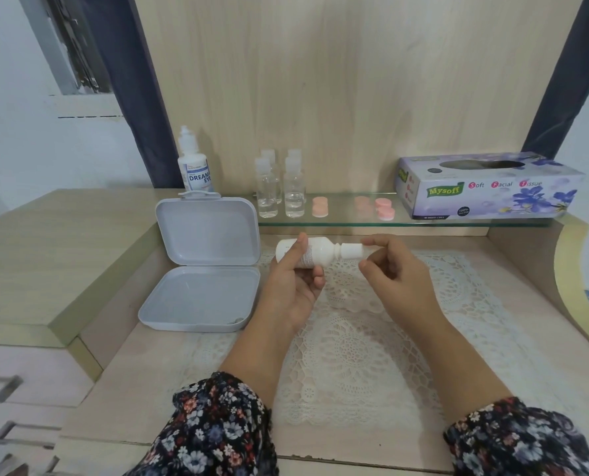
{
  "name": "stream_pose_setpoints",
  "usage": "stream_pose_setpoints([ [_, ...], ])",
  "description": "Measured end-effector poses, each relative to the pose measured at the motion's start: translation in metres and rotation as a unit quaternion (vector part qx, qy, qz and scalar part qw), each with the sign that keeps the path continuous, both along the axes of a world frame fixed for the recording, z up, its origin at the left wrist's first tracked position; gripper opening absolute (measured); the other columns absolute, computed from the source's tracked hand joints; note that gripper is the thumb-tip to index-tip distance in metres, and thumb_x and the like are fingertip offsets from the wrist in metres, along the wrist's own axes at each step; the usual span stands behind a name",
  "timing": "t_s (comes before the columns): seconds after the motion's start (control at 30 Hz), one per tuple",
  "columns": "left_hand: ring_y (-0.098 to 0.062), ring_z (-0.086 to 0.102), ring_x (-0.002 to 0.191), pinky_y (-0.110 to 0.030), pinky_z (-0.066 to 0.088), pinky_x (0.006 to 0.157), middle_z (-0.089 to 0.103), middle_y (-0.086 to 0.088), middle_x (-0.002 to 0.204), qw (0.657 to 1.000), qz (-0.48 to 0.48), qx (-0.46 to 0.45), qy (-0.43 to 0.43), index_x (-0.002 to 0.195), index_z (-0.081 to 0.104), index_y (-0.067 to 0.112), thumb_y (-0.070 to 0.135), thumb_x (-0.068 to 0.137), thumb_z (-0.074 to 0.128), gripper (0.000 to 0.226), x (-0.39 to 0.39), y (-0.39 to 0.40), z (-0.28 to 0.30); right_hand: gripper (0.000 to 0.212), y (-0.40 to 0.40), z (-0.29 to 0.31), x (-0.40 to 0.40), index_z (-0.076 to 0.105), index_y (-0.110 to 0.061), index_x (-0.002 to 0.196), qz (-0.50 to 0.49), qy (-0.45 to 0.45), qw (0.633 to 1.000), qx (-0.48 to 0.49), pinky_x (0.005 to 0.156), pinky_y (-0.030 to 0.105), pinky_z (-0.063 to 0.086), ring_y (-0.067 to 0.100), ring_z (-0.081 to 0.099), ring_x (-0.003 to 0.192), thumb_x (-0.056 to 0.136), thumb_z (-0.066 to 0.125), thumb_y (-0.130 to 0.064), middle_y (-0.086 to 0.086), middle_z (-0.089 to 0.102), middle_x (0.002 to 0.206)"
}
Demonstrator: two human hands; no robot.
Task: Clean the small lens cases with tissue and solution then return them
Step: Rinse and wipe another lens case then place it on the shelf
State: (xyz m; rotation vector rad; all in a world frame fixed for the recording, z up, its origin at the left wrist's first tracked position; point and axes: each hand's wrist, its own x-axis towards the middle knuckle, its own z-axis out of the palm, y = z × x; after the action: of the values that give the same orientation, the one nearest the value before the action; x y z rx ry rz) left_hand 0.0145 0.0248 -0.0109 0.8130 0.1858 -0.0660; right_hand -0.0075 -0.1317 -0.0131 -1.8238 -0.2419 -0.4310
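Matt pale wood-grain desk, white openwork lace mat, clear glass shelf. Smooth white plastic bottle, matt grey plastic box left, glossy printed cardboard tissue box far right.

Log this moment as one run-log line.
left hand: holds white bottle sideways | right hand: fingers on cap | pink lens cases: on shelf

My left hand covers much of the small white plastic bottle, so its label print is unreadable. My right hand's fingers hide the tip of its white cap. The upright white solution bottle shows only part of its label wording. The pink round lens cases are too small to make out.
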Motion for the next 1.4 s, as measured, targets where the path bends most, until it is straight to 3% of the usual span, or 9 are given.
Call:
stream_pose_setpoints([
  [0.27, -0.011, 0.052, 0.048, -0.018, 0.046, 0.044, 0.064, -0.01, 0.085, 1.0, 0.001, 0.007, 0.001, 0.133, 0.048, 0.003, 0.029, 0.084, 0.071, 0.06, 0.0, 0.0, 0.0, 0.007, 0.002, 0.002, -0.001, 0.062, -0.036, 0.086, -0.018, 0.0, 1.0, -0.001, 0.058, 0.02, 0.045, 0.006, 0.052, 0.064, 0.091, 0.061, -0.032, 0.002, 0.062, 0.074],
  [0.37, -0.011, 0.051, 0.048, -0.018, 0.046, 0.044, 0.063, -0.011, 0.086, 1.0, -0.001, 0.004, 0.001, 0.132, 0.049, 0.003, 0.029, 0.085, 0.07, 0.058, 0.0, 0.0, 0.0, 0.021, 0.001, 0.002, 0.0, 0.064, -0.028, 0.079, -0.033, 0.005, 0.999, -0.014, 0.055, 0.013, 0.042, 0.011, 0.054, 0.066, 0.095, 0.053, -0.036, 0.005, 0.063, 0.075],
  [0.5, -0.011, 0.051, 0.048, -0.018, 0.046, 0.044, 0.064, -0.011, 0.087, 1.0, -0.002, 0.0, 0.001, 0.131, 0.05, 0.002, 0.028, 0.084, 0.071, 0.058, -0.001, 0.0, 0.001, 0.006, 0.0, 0.001, 0.0, 0.064, -0.032, 0.096, -0.019, 0.002, 1.0, -0.008, 0.064, 0.025, 0.049, 0.008, 0.054, 0.067, 0.093, 0.059, -0.031, 0.0, 0.061, 0.077],
  [0.57, -0.011, 0.051, 0.048, -0.018, 0.046, 0.044, 0.064, -0.011, 0.086, 1.0, -0.002, 0.003, 0.0, 0.131, 0.05, 0.002, 0.029, 0.083, 0.071, 0.058, -0.001, -0.001, 0.001, 0.019, 0.0, -0.001, 0.001, 0.062, -0.036, 0.106, -0.011, -0.005, 1.0, -0.024, 0.064, 0.024, 0.047, 0.004, 0.052, 0.065, 0.09, 0.063, -0.025, -0.004, 0.06, 0.075],
  [0.77, -0.011, 0.052, 0.05, -0.018, 0.047, 0.045, 0.063, -0.012, 0.088, 1.0, -0.01, 0.011, -0.01, 0.134, 0.047, 0.002, 0.029, 0.081, 0.072, 0.065, -0.002, -0.001, 0.002, 0.008, 0.002, -0.001, 0.002, 0.062, -0.04, 0.089, -0.03, -0.008, 0.999, -0.018, 0.056, 0.013, 0.039, -0.002, 0.05, 0.06, 0.092, 0.061, -0.033, -0.012, 0.057, 0.068],
  [0.9, -0.013, 0.055, 0.052, -0.02, 0.048, 0.046, 0.063, -0.013, 0.09, 0.999, -0.024, 0.017, -0.018, 0.13, 0.05, 0.003, 0.028, 0.08, 0.072, 0.061, -0.002, 0.002, 0.003, 0.005, 0.003, -0.003, 0.003, 0.063, -0.036, 0.095, -0.038, -0.01, 0.999, -0.018, 0.062, 0.024, 0.047, 0.003, 0.055, 0.067, 0.093, 0.059, -0.035, -0.01, 0.061, 0.075],
  [1.03, -0.015, 0.057, 0.057, -0.024, 0.048, 0.047, 0.063, -0.011, 0.088, 0.993, -0.047, 0.099, -0.039, 0.12, 0.052, 0.005, 0.025, 0.076, 0.074, 0.053, -0.004, 0.006, 0.005, 0.01, 0.003, 0.001, 0.003, 0.061, -0.038, 0.094, -0.054, -0.016, 0.998, 0.023, 0.069, 0.039, 0.054, 0.018, 0.058, 0.071, 0.096, 0.053, -0.031, 0.0, 0.065, 0.083],
  [1.2, -0.021, 0.062, 0.066, -0.026, 0.051, 0.053, 0.064, -0.015, 0.092, 0.963, -0.103, 0.232, -0.087, 0.096, 0.052, 0.01, 0.013, 0.083, 0.071, 0.023, -0.005, 0.009, 0.006, 0.015, 0.001, 0.007, 0.002, 0.062, -0.031, 0.091, -0.069, -0.015, 0.993, 0.092, 0.052, 0.012, 0.045, -0.001, 0.052, 0.058, 0.098, 0.052, -0.024, -0.009, 0.063, 0.078],
  [1.4, -0.018, 0.065, 0.074, -0.025, 0.045, 0.055, 0.07, -0.007, 0.09, 0.918, -0.133, 0.344, -0.149, 0.109, 0.066, 0.01, 0.017, 0.079, 0.076, 0.032, -0.007, 0.012, 0.006, 0.013, 0.0, 0.009, 0.001, 0.066, -0.021, 0.091, -0.079, 0.007, 0.988, 0.135, 0.048, 0.008, 0.042, -0.001, 0.05, 0.055, 0.096, 0.054, -0.021, -0.004, 0.063, 0.077],
])
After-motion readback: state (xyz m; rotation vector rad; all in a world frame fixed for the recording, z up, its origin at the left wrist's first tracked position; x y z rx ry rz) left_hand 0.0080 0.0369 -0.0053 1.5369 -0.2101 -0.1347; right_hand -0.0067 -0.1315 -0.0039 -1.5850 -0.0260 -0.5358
